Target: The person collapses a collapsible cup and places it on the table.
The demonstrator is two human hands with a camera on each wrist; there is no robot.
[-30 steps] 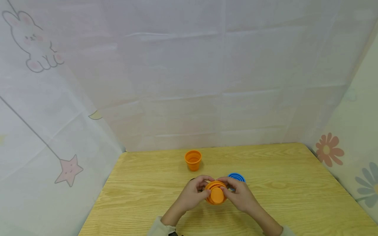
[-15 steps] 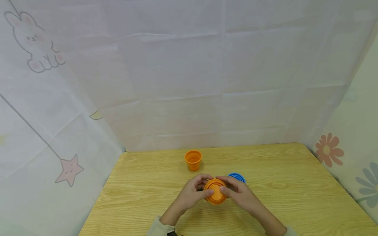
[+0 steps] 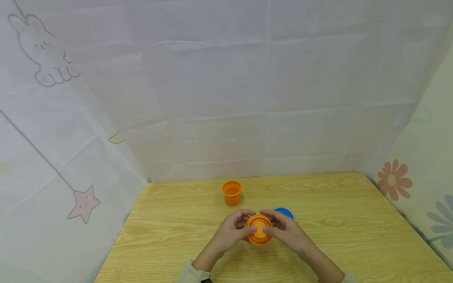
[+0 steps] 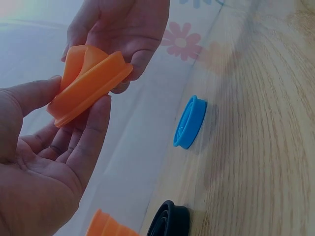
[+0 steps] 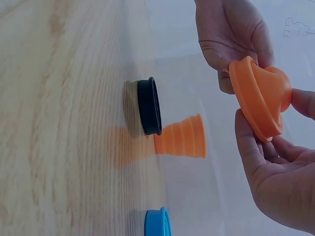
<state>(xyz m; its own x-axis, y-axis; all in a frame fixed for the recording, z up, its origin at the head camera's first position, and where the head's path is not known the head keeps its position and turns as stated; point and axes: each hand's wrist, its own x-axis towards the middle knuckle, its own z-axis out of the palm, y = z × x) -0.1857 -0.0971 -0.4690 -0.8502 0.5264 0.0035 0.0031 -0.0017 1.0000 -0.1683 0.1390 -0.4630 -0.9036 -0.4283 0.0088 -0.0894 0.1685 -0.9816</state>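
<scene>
Both hands hold one orange collapsible cup (image 3: 259, 229) above the table, its base turned toward the head camera. The left hand (image 3: 230, 232) grips the cup's left side, thumb on the base and fingers under the rim. On the opposite side the right hand (image 3: 289, 235) does the same. From the wrists, the cup (image 5: 258, 98) looks partly folded, its base (image 4: 81, 61) still bulging and skewed out of the rings. A flat blue collapsed cup (image 3: 285, 213) lies just beyond the right hand. In the head view the left hand hides a black collapsed cup (image 5: 149, 105).
Farther back on the wooden table (image 3: 170, 220) stands a second orange cup (image 3: 231, 192), upright and extended. White printed cloth (image 3: 212, 98) hangs behind and at both sides of the table.
The held cup's base has moved from low and tilted to more central within its rings. Both thumbs have shifted onto the base. The other cups have stayed put.
</scene>
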